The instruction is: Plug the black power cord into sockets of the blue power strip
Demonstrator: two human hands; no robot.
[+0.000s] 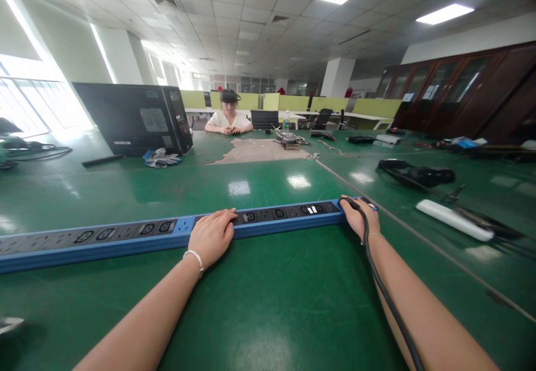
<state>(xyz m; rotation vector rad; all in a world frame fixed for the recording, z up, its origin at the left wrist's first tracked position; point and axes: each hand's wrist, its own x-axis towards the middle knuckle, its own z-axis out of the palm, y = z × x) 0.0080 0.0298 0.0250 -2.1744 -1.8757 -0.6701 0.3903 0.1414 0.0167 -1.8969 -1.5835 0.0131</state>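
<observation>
A long blue power strip [288, 224] with black outlets lies across the green table in front of me. My left hand [213, 237] rests over its middle, fingers bent across the top face and thumb on the near side. At the strip's right end, my right hand [359, 220] grips the blue housing, its fingertips partly hidden. From that end a black cable [379, 279] comes out and runs over my right wrist and forearm to the bottom edge. The left end of the strip is out of view.
A black computer case [138, 117] stands at the back left, with gloves [161, 158] before it. Across the table sits a person [229, 119]. On the right lie a white bar-shaped object [454, 220] and a black object [416, 174]. Behind a bare patch [259, 152] stands a bottle [286, 120].
</observation>
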